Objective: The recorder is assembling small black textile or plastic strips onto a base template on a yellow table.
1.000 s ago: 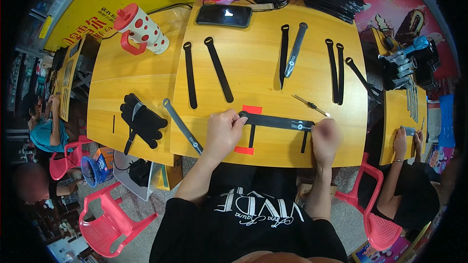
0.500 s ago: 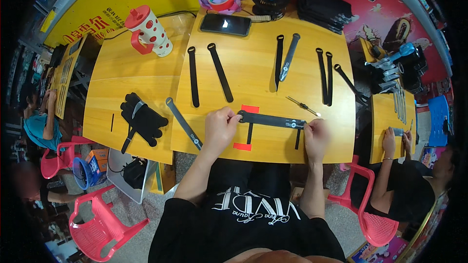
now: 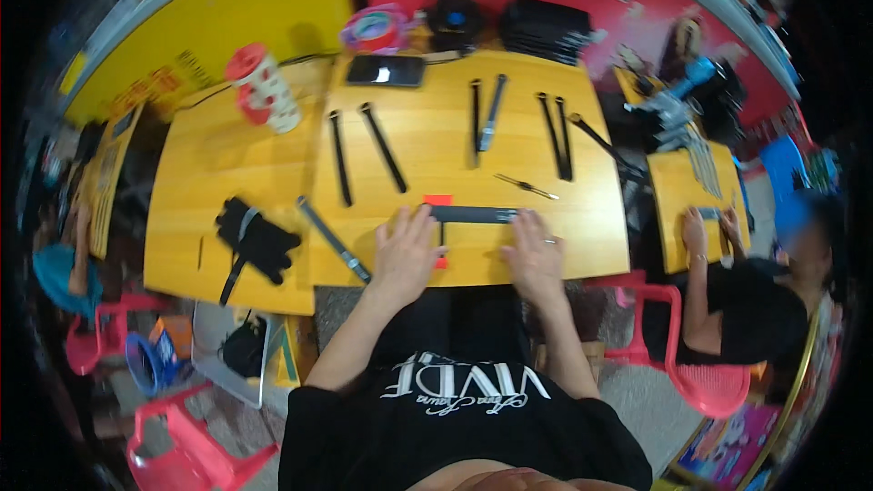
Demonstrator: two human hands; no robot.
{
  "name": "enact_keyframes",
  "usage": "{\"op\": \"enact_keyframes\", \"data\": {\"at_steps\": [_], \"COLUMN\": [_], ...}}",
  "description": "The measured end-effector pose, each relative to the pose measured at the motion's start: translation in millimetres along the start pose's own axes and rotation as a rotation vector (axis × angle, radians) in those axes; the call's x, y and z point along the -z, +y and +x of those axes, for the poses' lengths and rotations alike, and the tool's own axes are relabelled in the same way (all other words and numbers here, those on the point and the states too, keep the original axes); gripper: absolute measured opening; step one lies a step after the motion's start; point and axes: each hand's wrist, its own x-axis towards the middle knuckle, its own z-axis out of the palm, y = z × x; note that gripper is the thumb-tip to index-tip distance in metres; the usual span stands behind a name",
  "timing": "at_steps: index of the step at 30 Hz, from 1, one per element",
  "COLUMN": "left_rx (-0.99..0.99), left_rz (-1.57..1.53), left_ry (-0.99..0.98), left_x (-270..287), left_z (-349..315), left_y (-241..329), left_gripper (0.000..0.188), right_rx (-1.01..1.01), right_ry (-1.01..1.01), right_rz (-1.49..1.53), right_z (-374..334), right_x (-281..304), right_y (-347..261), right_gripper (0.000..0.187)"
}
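Note:
A dark flat strap lies crosswise on the table in front of me, over a narrow black strip with red tape at its far and near ends. The fingers of my left hand are spread flat at the strap's left end. My right hand, with a ring on one finger, lies flat with fingers apart over its right end. Another dark strap with an eyelet and a pale printed end lies left of my left hand. A thin dark tool rests beyond the strap.
Several eyelet straps lie farther back. A black cloth bundle and a spotted cup are left; a phone, a small fan and a folded black stack stand behind. People work at side tables; pink chairs stand nearby.
Both hands pinched the strap's ends; now they lie flat with fingers spread over it, the strap down on the table. The whole view has shifted somewhat.

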Motion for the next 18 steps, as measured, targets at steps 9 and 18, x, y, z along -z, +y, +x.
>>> {"op": "enact_keyframes", "data": {"at_steps": [9,18], "left_rx": [0.123,0.696], "left_rz": [0.003,-0.315], "left_ry": [0.355,0.228], "left_x": [13,48], "left_z": [3,-14], "left_y": [-58,-188], "left_gripper": [0.035,0.034], "right_rx": [-0.069,-0.082], "right_ry": [0.119,0.237], "right_rz": [-0.006,0.082], "right_z": [-25,-22], "right_x": [-6,-4], "right_y": [37,25], "right_gripper": [0.047,0.036]}}
